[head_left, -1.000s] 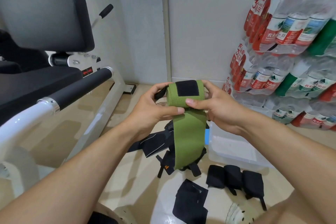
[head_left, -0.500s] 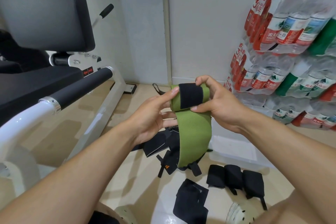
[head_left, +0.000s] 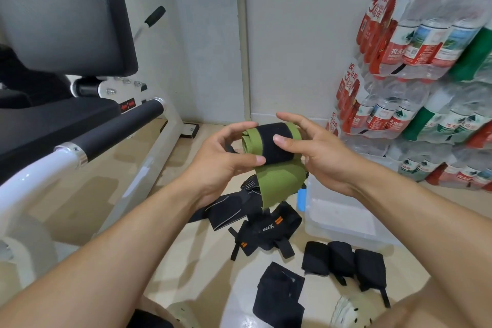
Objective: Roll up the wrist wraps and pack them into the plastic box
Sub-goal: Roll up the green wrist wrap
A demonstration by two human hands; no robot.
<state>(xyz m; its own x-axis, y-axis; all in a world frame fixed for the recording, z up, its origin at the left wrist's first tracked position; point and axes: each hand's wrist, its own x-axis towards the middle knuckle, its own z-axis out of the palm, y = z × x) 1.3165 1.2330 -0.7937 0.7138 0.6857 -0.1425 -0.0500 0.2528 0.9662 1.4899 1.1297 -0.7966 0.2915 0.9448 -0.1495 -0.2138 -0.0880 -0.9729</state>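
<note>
Since the last frame the roll has turned further, so the black velcro patch now wraps over the front and less green tail hangs loose. Green wrist wrap (head_left: 279,176) sits mid-air between both hands, above the floor pile. Left hand (head_left: 226,160) pinches the roll's left end, thumb underneath and fingers curled over the top. Right hand (head_left: 316,152) has its thumb pressed on the velcro with the other fingers spread and lifted off.

Clear plastic box (head_left: 343,218) sits on the floor right below the hands, under the right wrist; can't really tell if anything's in it, it looks see-through to the bottom. Three rolled black wraps (head_left: 343,261) lie in a row just in front of the box, outside it. Unrolled black wraps (head_left: 263,229) are heaped to the box's left, and a flat black one (head_left: 279,295) lies nearer the person. Shrink-wrapped packs of bottled water (head_left: 415,61) are stacked against the wall on the right.
</note>
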